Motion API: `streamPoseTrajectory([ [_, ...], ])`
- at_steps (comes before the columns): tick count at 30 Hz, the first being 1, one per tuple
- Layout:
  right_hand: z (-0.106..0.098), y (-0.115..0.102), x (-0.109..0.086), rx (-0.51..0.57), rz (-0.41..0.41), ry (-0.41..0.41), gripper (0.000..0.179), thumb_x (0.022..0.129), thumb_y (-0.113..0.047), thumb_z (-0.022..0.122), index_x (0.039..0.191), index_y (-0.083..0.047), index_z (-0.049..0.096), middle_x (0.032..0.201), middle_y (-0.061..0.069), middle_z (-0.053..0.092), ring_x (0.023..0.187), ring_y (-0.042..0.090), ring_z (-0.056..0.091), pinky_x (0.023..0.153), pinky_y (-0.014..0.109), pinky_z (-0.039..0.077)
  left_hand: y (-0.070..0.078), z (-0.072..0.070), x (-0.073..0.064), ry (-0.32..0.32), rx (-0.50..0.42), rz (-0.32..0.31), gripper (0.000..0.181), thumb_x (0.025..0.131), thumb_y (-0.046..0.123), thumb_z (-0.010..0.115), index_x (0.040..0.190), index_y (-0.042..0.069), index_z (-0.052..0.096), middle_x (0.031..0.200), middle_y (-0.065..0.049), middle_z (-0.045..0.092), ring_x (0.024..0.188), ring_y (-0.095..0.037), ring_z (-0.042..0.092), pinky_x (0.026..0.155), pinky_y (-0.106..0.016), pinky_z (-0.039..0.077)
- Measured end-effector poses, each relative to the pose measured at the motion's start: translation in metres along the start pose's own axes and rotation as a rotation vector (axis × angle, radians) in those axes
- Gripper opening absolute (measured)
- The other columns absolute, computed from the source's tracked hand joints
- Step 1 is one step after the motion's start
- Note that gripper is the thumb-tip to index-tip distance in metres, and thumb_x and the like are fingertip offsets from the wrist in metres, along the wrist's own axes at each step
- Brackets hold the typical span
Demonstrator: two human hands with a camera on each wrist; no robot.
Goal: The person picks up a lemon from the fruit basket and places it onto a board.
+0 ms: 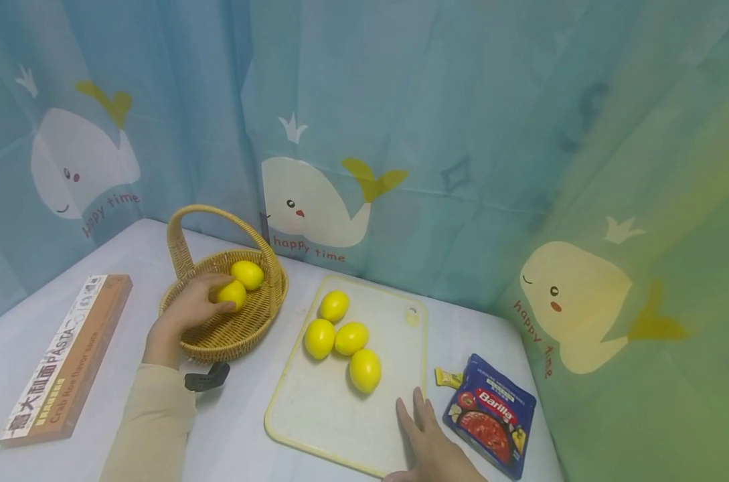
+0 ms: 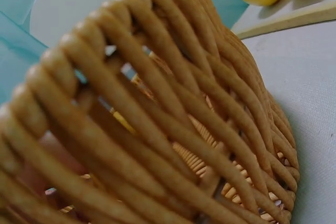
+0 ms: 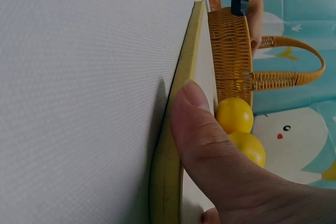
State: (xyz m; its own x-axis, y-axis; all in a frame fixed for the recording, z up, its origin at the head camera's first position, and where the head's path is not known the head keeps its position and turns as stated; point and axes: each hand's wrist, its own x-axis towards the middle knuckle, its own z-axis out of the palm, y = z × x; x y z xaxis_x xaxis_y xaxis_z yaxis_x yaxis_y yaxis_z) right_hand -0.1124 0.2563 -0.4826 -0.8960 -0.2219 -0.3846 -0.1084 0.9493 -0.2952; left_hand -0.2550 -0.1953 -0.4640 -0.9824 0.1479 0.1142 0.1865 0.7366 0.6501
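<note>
My left hand reaches over the rim of a wicker basket and grips a yellow lemon inside it. A second lemon lies against the first, toward the basket's back. In the left wrist view the basket's woven wall hides nearly all of that hand. My right hand rests with fingers spread on the near right corner of a white cutting board with a yellow edge. Its thumb lies along that edge in the right wrist view. Several lemons sit grouped on the board.
Right of the board lie a blue Barilla sauce pouch and a small yellow packet. A long pasta box lies left of the basket. The basket's tall handle arches up near the blue curtain behind the table.
</note>
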Motion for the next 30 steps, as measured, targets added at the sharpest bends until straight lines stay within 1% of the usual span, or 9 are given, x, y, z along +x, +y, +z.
streamPoseTrajectory([
  [5, -0.0002, -0.0002, 0.0004, 0.005, 0.005, -0.003, 0.123, 0.05, -0.074, 0.069, 0.15, -0.015, 0.028, 0.156, 0.026, 0.007, 0.133, 0.057, 0.023, 0.082, 0.067, 0.047, 0.0022, 0.0007, -0.0015, -0.005, -0.017, -0.015, 0.059, 0.087, 0.021, 0.068, 0.136, -0.002, 0.047, 0.143, -0.03, 0.037, 0.134, -0.048, 0.028, 0.111, -0.064, 0.02],
  [12, -0.0003, 0.0015, 0.0012, -0.004, -0.005, -0.007, 0.122, 0.051, -0.073, 0.07, 0.15, -0.015, 0.027, 0.156, 0.026, 0.006, 0.134, 0.057, 0.021, 0.082, 0.067, 0.047, 0.0025, 0.0011, -0.0008, -0.023, -0.026, -0.035, 0.063, 0.085, 0.033, 0.069, 0.137, 0.003, 0.047, 0.144, -0.027, 0.037, 0.134, -0.047, 0.029, 0.11, -0.064, 0.023],
  [14, -0.001, 0.0015, 0.0011, -0.009, -0.003, -0.007, 0.122, 0.051, -0.073, 0.07, 0.15, -0.014, 0.028, 0.156, 0.026, 0.006, 0.135, 0.056, 0.021, 0.082, 0.067, 0.047, 0.002, 0.0012, -0.0006, -0.023, -0.029, -0.03, 0.062, 0.085, 0.033, 0.069, 0.136, 0.004, 0.048, 0.143, -0.026, 0.04, 0.133, -0.045, 0.032, 0.11, -0.063, 0.025],
  [18, -0.0017, 0.0005, 0.0014, -0.017, 0.005, -0.008, 0.122, 0.05, -0.072, 0.071, 0.149, -0.014, 0.029, 0.156, 0.026, 0.007, 0.135, 0.056, 0.022, 0.081, 0.066, 0.048, 0.0014, 0.0018, -0.0009, -0.022, -0.043, 0.007, 0.06, 0.083, 0.03, 0.072, 0.133, 0.005, 0.05, 0.139, -0.023, 0.046, 0.129, -0.042, 0.039, 0.107, -0.061, 0.03],
  [21, -0.0018, -0.0006, 0.0013, -0.021, 0.007, -0.011, 0.122, 0.05, -0.072, 0.071, 0.149, -0.014, 0.03, 0.156, 0.026, 0.008, 0.134, 0.056, 0.023, 0.08, 0.067, 0.048, 0.0011, 0.0031, -0.0011, -0.034, -0.046, 0.027, 0.063, 0.081, 0.032, 0.074, 0.133, 0.006, 0.05, 0.137, -0.021, 0.049, 0.126, -0.041, 0.043, 0.105, -0.06, 0.034],
  [26, -0.0021, 0.0002, 0.0005, -0.023, -0.018, 0.001, 0.122, 0.051, -0.071, 0.072, 0.149, -0.012, 0.03, 0.156, 0.027, 0.007, 0.134, 0.056, 0.022, 0.079, 0.066, 0.048, 0.0011, 0.0059, -0.0008, -0.074, -0.045, 0.011, 0.074, 0.08, 0.034, 0.075, 0.14, 0.007, 0.042, 0.142, -0.022, 0.044, 0.126, -0.041, 0.044, 0.105, -0.06, 0.035],
  [30, -0.0021, -0.0002, 0.0011, -0.018, -0.012, -0.002, 0.123, 0.05, -0.072, 0.071, 0.149, -0.013, 0.03, 0.156, 0.027, 0.007, 0.134, 0.056, 0.022, 0.08, 0.067, 0.048, 0.0024, 0.0073, 0.0003, -0.094, -0.043, 0.019, 0.076, 0.081, 0.032, 0.074, 0.141, 0.002, 0.039, 0.144, -0.026, 0.039, 0.129, -0.043, 0.04, 0.107, -0.06, 0.032],
])
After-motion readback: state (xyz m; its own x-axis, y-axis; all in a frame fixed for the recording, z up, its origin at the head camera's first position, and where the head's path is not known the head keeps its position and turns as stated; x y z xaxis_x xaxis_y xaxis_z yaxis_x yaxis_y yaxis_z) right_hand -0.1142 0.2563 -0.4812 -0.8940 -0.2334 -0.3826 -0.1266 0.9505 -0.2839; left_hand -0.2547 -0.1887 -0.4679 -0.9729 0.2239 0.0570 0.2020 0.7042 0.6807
